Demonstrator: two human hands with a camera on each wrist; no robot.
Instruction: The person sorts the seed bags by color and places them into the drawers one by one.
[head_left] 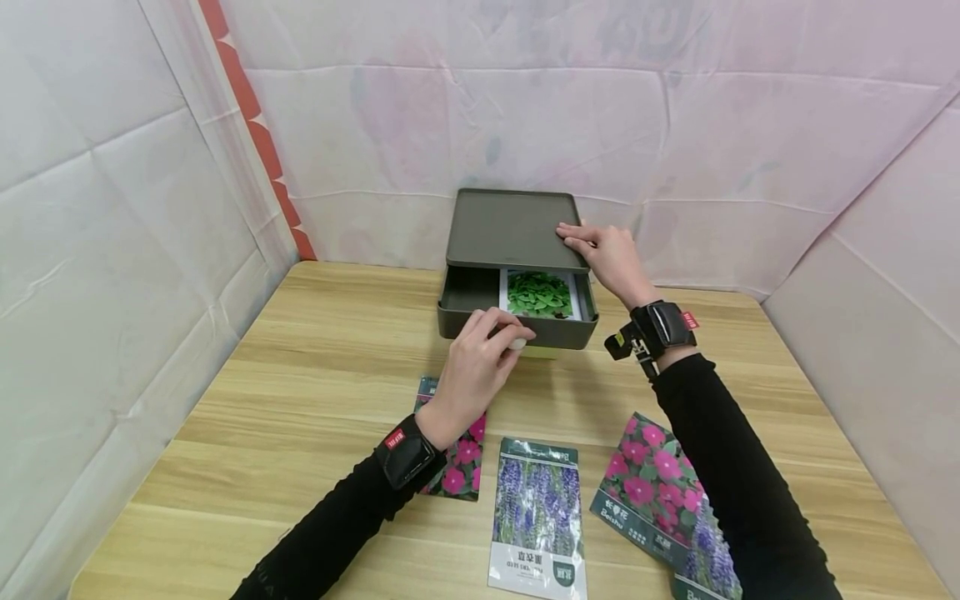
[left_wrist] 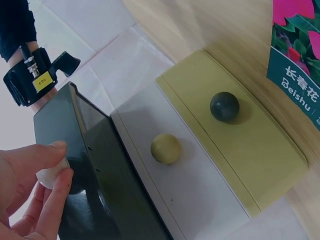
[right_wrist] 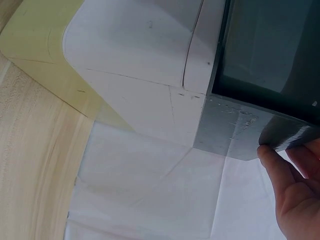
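Observation:
A dark grey drawer box (head_left: 510,229) stands at the back of the wooden table (head_left: 315,392). Its top drawer (head_left: 468,290) is pulled out and holds a seed packet with green leaves (head_left: 540,293). My left hand (head_left: 487,350) pinches the drawer's white knob (left_wrist: 50,175) between thumb and fingers. My right hand (head_left: 607,254) lies with its fingers flat on the box's lid (right_wrist: 260,75) at the front right corner. Under the dark drawer, the left wrist view shows a white drawer with a pale knob (left_wrist: 165,148) and a yellow drawer with a dark knob (left_wrist: 224,106).
Seed packets lie on the table in front: a pink-flower one (head_left: 461,467) under my left wrist, a purple-flower one (head_left: 537,517) in the middle, and overlapping pink and purple ones (head_left: 652,492) under my right forearm. White sheeted walls close in on the table.

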